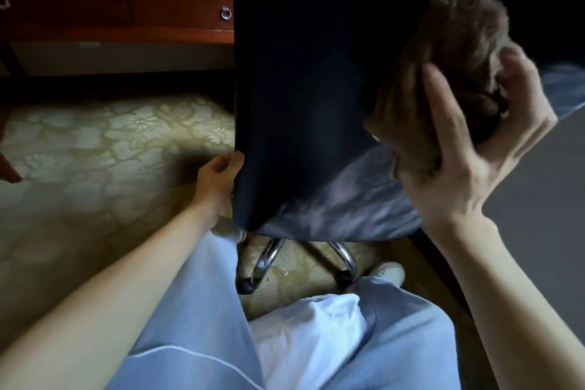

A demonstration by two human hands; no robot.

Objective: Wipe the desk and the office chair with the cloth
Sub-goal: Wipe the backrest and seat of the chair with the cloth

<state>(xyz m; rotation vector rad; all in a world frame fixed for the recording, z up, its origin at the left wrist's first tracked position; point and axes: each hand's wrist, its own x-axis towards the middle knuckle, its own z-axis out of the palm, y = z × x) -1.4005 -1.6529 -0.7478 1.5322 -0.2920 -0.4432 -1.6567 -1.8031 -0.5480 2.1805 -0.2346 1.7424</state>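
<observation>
Right hand [468, 168] curls round the bunched cloth [459, 51] at the right edge of the office chair [300, 89] back, maybe touching it; too dark to say. Left hand [218, 174] grips the opposite edge. The back panel lies to the cloth's left.

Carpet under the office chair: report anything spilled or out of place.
A few small specks lie on the carpet between the chrome legs of the office chair, one pinkish, the others pale. They look like crumbs or debris; nothing else there stands out.
</observation>
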